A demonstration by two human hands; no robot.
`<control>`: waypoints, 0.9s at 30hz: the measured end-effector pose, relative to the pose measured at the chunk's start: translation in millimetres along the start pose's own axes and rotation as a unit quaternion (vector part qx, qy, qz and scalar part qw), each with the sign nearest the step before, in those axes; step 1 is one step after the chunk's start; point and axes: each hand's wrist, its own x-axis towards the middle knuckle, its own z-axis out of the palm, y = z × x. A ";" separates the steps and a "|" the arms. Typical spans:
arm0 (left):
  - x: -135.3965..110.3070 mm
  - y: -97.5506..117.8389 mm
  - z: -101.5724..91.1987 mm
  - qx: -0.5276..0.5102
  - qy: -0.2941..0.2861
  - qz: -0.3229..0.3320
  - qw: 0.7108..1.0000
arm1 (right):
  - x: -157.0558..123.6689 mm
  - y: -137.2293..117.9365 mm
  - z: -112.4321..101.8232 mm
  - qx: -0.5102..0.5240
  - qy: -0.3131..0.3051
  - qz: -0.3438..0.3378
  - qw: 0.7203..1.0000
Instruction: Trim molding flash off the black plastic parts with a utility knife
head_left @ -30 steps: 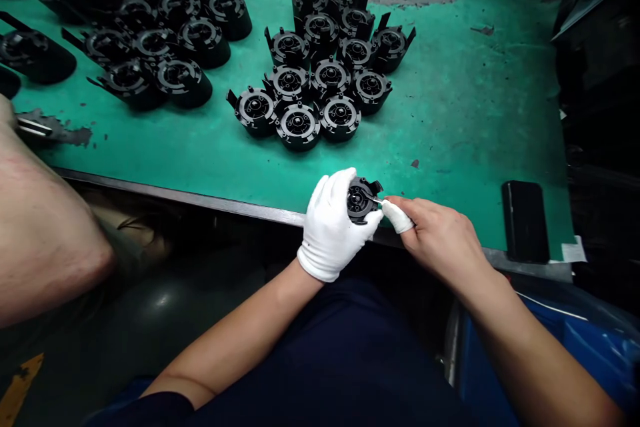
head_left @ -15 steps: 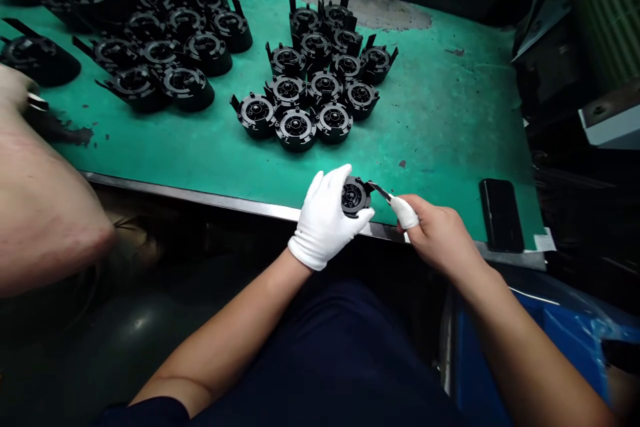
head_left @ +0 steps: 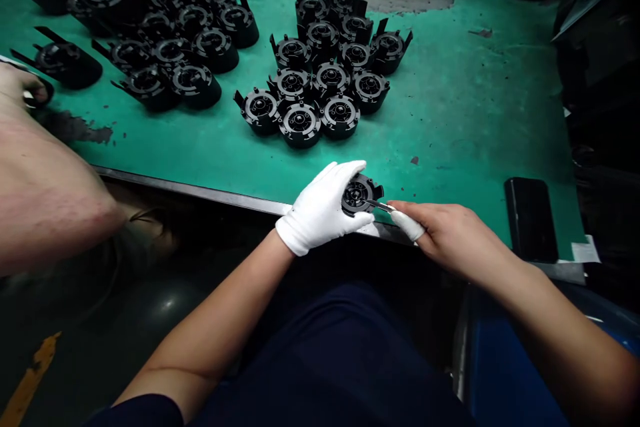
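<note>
My left hand (head_left: 325, 203), in a white glove, is curled around a round black plastic housing (head_left: 354, 195) at the table's front edge. The housing's ringed face is turned up toward me, and a tab sticks out on its right side. A knife (head_left: 381, 205) with a slim pointed blade is pinched in my right hand (head_left: 445, 230), whose thumb wears a white cover. The blade's tip lies over the right part of the housing's face; whether it touches is too small to tell. My fingers hide most of the knife's handle.
A cluster of similar black housings (head_left: 331, 77) stands behind my hands on the green table (head_left: 450, 120). A larger group (head_left: 170, 50) fills the back left. Another person's arm (head_left: 50, 180) reaches in at left. A black phone (head_left: 531, 219) lies at right, above a blue container (head_left: 515, 353).
The knife's tip has moved from the housing's upper right edge in over its face, and the blade lies flatter. The other person's hand now touches something dark. The view has shifted slightly.
</note>
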 end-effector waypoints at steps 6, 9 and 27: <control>9.1 -5.7 -7.9 -0.008 -0.066 0.036 0.997 | 2.9 -2.5 -2.7 0.013 -0.038 -0.036 0.999; 12.3 -7.7 -9.9 -0.015 -0.089 0.041 0.995 | 4.7 -1.5 -3.8 0.023 -0.043 -0.043 0.998; -10.6 -8.1 15.3 0.025 0.140 -0.021 0.990 | -1.6 -10.5 13.6 0.491 -0.085 0.141 0.855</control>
